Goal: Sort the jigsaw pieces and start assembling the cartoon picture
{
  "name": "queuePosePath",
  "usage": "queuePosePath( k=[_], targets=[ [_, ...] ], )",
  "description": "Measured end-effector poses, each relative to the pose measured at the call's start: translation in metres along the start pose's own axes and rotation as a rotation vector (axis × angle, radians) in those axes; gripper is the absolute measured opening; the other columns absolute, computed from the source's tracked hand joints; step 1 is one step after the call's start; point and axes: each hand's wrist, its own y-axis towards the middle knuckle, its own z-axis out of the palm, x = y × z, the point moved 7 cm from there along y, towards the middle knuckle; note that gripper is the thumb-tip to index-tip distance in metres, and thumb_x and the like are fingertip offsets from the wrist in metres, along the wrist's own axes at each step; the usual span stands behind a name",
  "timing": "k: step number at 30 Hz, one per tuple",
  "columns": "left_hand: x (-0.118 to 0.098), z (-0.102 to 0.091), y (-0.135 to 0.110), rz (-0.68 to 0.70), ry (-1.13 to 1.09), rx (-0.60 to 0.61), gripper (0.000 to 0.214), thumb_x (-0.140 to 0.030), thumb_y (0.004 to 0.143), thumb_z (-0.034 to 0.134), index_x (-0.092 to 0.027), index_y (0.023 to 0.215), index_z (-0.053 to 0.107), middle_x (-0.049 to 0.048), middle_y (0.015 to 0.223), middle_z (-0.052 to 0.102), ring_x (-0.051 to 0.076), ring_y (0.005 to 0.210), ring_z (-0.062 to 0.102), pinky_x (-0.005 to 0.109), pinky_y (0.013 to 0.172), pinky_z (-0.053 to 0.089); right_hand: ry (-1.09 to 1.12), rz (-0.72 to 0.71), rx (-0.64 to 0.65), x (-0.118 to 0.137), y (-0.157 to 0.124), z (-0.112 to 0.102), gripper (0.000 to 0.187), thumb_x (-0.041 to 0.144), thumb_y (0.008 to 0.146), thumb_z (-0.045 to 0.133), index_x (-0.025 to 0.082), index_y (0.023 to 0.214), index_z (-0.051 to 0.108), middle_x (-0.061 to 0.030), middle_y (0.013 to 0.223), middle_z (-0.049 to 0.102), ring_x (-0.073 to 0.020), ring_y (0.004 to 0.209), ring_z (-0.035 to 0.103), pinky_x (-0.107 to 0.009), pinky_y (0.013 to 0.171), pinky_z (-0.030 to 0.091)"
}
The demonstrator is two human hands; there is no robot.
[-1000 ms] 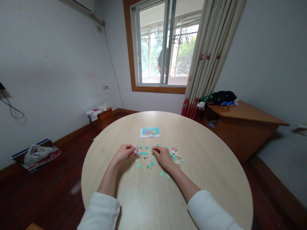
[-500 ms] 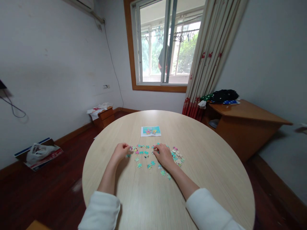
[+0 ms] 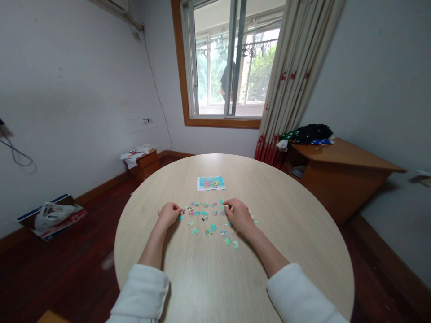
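Small jigsaw puzzle pieces in teal, pink and yellow lie on the pale round table (image 3: 202,278). My left hand (image 3: 169,214) is at the left end of two short rows of pieces (image 3: 201,213), its thumb and forefinger pinched at the edge of a puzzle piece. My right hand (image 3: 238,213) is at the right end of the rows, its fingers curled together on a teal puzzle piece; its palm covers part of the pile behind it. Loose pieces, such as a green one (image 3: 228,241), lie nearer to me. Beyond the rows is a picture card (image 3: 210,183) with cartoon figures.
Past the table stands a window (image 3: 215,67) with a long curtain (image 3: 292,76) at its right. A wooden desk (image 3: 350,157) with dark clothes (image 3: 313,133) is on the right. At left are a small cabinet (image 3: 144,163) and a plastic bag (image 3: 54,215). A person is partly visible outside the window.
My right hand has moved to the right, uncovering puzzle pieces at the right end of the rows and covering more of the pile. My left hand stays almost in place.
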Motion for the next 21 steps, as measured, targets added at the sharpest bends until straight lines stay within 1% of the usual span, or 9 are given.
queuePosePath(
  k=[4, 8, 13, 16, 17, 19, 21],
  targets=[
    [-0.009, -0.003, -0.005, 0.008, 0.109, -0.006, 0.015, -0.025, 0.074, 0.057, -0.016, 0.063, 0.063, 0.0065, 0.076, 0.069, 0.023, 0.079, 0.059, 0.037, 0.079, 0.033, 0.016, -0.002, 0.059, 0.000, -0.001, -0.010, 0.018, 0.012, 0.077, 0.049, 0.017, 0.083, 0.065, -0.0032, 0.078, 0.061, -0.0139, 0.072, 0.055, -0.026, 0.070, 0.041],
    [-0.012, -0.003, -0.007, 0.021, 0.133, 0.000, 0.015, -0.024, 0.075, 0.057, -0.016, 0.064, 0.063, 0.0064, 0.076, 0.069, 0.023, 0.080, 0.059, 0.037, 0.081, 0.032, 0.033, 0.019, 0.180, -0.001, -0.008, -0.016, 0.016, 0.012, 0.073, 0.052, 0.016, 0.079, 0.066, -0.0020, 0.072, 0.060, -0.0125, 0.066, 0.052, -0.024, 0.064, 0.040],
    [-0.011, -0.003, -0.005, 0.037, 0.133, -0.028, 0.015, -0.025, 0.073, 0.058, -0.016, 0.062, 0.063, 0.0061, 0.073, 0.069, 0.022, 0.078, 0.060, 0.036, 0.080, 0.033, 0.153, 0.055, 0.338, -0.004, -0.020, -0.023, 0.014, 0.007, 0.064, 0.054, 0.015, 0.066, 0.065, 0.0009, 0.062, 0.055, -0.0098, 0.058, 0.047, -0.020, 0.053, 0.033],
    [-0.009, -0.002, -0.003, 0.037, 0.164, -0.030, 0.015, -0.026, 0.074, 0.058, -0.017, 0.063, 0.063, 0.0058, 0.073, 0.069, 0.022, 0.078, 0.060, 0.035, 0.079, 0.033, 0.207, 0.089, 0.422, -0.008, -0.024, -0.023, 0.004, 0.012, 0.062, 0.061, 0.014, 0.063, 0.064, 0.0033, 0.058, 0.050, -0.0090, 0.056, 0.044, -0.019, 0.050, 0.031],
    [-0.008, -0.001, -0.002, 0.037, 0.174, -0.026, 0.015, -0.026, 0.074, 0.057, -0.017, 0.063, 0.063, 0.0057, 0.074, 0.069, 0.022, 0.078, 0.060, 0.035, 0.079, 0.033, 0.220, 0.105, 0.455, -0.010, -0.025, -0.021, 0.003, 0.015, 0.061, 0.064, 0.014, 0.064, 0.064, 0.0041, 0.057, 0.049, -0.0088, 0.055, 0.043, -0.019, 0.050, 0.030],
    [-0.008, -0.001, -0.001, 0.042, 0.188, -0.028, 0.016, -0.027, 0.074, 0.057, -0.017, 0.064, 0.063, 0.0058, 0.074, 0.068, 0.022, 0.079, 0.060, 0.035, 0.078, 0.033, 0.220, 0.115, 0.517, -0.012, -0.028, -0.017, 0.009, 0.017, 0.057, 0.068, 0.014, 0.066, 0.065, 0.0049, 0.057, 0.048, -0.0086, 0.055, 0.043, -0.019, 0.049, 0.030],
    [-0.008, -0.002, -0.001, 0.049, 0.200, -0.038, 0.016, -0.028, 0.073, 0.058, -0.017, 0.062, 0.062, 0.0056, 0.073, 0.068, 0.023, 0.079, 0.060, 0.034, 0.077, 0.033, 0.188, 0.102, 0.545, -0.014, -0.029, -0.015, 0.013, 0.018, 0.055, 0.070, 0.014, 0.066, 0.066, 0.0044, 0.059, 0.050, -0.0091, 0.056, 0.044, -0.020, 0.050, 0.031]
  ],
)
